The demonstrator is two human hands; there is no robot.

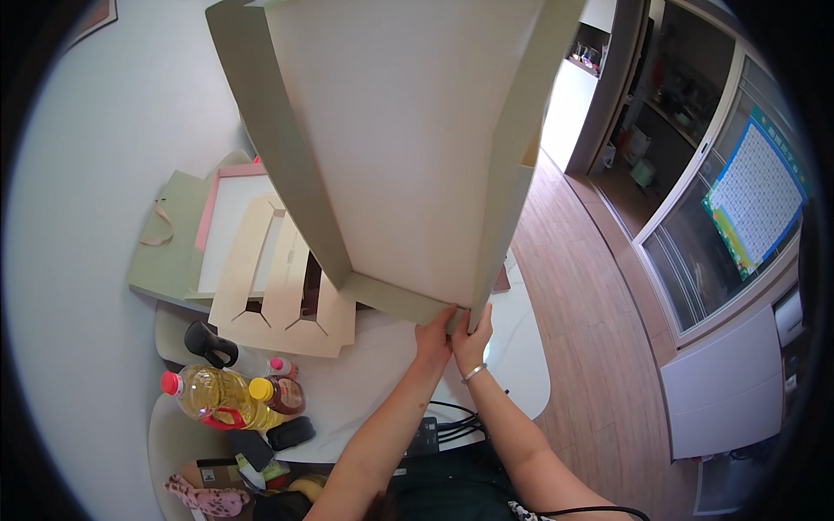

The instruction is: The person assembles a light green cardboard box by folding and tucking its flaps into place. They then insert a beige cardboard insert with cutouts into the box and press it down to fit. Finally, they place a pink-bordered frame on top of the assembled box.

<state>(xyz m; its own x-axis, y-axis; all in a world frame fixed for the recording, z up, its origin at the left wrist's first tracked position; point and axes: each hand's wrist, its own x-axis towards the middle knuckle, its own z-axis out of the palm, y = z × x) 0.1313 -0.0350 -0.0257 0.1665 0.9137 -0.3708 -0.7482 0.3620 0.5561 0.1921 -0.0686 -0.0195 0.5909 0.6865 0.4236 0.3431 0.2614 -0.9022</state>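
Observation:
A large shallow box (400, 156), pale green on its walls and whitish inside, stands tilted up over the table with its open side facing me. Both my hands are together at its lower right corner. My left hand (434, 336) has its fingers closed on the bottom wall. Right beside it, my right hand (472, 340), with a bracelet on the wrist, grips the corner where the side wall meets the bottom one. The fingertips behind the cardboard are hidden. To the left lies a cream cardboard insert (282, 321) with cut slots, over a green box with a pink-edged tray (208, 213).
On the white table (521, 347), at the left, stand an oil bottle (208, 391) with a red cap, a yellow-capped jar (287, 395) and a black-topped bottle (208, 343). Black cables (456, 425) run near my body. Wooden floor (591, 330) and a sliding door (695, 217) lie right.

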